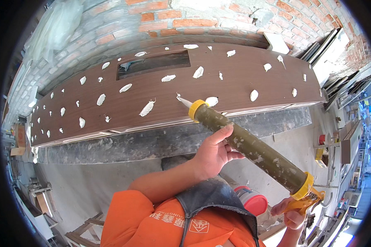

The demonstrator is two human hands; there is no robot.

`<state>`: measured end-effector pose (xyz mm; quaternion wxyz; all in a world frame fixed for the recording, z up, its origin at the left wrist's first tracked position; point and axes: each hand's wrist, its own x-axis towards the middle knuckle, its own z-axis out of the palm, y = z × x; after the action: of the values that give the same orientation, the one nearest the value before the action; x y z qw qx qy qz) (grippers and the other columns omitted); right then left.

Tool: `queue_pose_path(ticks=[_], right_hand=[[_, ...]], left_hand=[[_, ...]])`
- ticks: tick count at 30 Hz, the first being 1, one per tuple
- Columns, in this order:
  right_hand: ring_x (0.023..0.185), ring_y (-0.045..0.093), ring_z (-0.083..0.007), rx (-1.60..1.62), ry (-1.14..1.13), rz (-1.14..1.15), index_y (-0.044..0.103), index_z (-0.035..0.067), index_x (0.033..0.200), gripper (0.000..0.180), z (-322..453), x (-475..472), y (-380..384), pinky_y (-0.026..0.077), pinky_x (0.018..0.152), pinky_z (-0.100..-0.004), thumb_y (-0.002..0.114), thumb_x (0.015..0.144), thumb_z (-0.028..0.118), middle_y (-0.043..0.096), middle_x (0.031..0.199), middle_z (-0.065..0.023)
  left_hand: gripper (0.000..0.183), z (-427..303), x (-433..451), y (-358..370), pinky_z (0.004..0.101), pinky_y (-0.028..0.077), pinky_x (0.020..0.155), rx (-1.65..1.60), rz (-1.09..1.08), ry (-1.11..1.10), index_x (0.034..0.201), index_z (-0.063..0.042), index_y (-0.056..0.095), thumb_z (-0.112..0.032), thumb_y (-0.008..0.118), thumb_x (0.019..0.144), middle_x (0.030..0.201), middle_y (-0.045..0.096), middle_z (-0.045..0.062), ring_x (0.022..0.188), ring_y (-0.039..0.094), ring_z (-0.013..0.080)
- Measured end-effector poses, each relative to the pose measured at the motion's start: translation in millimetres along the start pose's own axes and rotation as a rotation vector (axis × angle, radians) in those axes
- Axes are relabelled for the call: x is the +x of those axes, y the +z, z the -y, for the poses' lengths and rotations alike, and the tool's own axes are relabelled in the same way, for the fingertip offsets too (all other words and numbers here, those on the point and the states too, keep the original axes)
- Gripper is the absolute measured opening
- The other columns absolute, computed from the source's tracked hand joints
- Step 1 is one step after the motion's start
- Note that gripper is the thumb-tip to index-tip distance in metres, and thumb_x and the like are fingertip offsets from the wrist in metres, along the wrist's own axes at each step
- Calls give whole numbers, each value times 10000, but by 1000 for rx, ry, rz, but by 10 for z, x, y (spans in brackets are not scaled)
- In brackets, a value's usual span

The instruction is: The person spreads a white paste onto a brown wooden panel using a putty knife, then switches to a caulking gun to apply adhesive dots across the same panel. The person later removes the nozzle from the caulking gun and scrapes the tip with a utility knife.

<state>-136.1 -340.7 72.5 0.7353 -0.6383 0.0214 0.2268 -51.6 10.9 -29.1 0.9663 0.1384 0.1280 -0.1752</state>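
A sausage-type caulking gun (259,151) with an olive barrel, yellow end caps and white smears lies slantwise across my view. My left hand (215,151) supports the barrel near its front, thumb on top and fingers beneath. At the rear, my right hand (290,213) grips the yellow trigger handle (303,205). The white nozzle (185,102) points at the brown wood-grain panel (160,95), its tip at a small white dab (178,95). Rows of white adhesive dabs cover the panel, including a large one (147,108) left of the nozzle. A rectangular cutout (154,65) opens near the far edge.
Behind the panel rises a brick wall (194,23). A dark, stained bench top (117,148) extends below its front edge. A white bucket with a red lid (256,204) stands beside me. Boards (321,46) lean at the right, and a wooden frame (86,228) is at lower left.
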Motion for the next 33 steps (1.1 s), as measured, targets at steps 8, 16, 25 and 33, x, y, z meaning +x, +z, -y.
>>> queue_pose_path(ticks=[8,16,25,33], right_hand=[[845,698,-391,42,-42,104,612,-61,1023,358,37,237,355,552,863,-530,660,733,144,677,862,-204],[769,694,-361,20,8,105,608,-60,1009,302,-49,699,957,572,789,-490,613,757,106,668,816,-193],[679,643,-300,-78,98,107,583,-31,932,177,-27,786,1182,561,686,-448,569,798,84,623,742,-157],[623,631,-285,-61,70,38,577,-27,897,144,8,672,1324,564,665,-436,572,805,83,609,698,-151]], left_hand=[[361,-404,-215,83,464,512,973,48,-2,103,1207,-98,619,-414,592,1034,1186,699,90,1115,663,246],[399,-937,-303,-87,481,495,1004,12,-153,287,1223,-86,577,-415,635,1005,1211,671,115,1175,633,276],[389,-1096,-274,-415,508,495,998,-72,-164,264,1211,-85,573,-410,631,1005,1190,664,115,1122,649,280],[379,-1107,-306,-404,497,503,976,-68,-117,250,1213,-95,564,-414,618,1015,1169,661,105,1128,647,276]])
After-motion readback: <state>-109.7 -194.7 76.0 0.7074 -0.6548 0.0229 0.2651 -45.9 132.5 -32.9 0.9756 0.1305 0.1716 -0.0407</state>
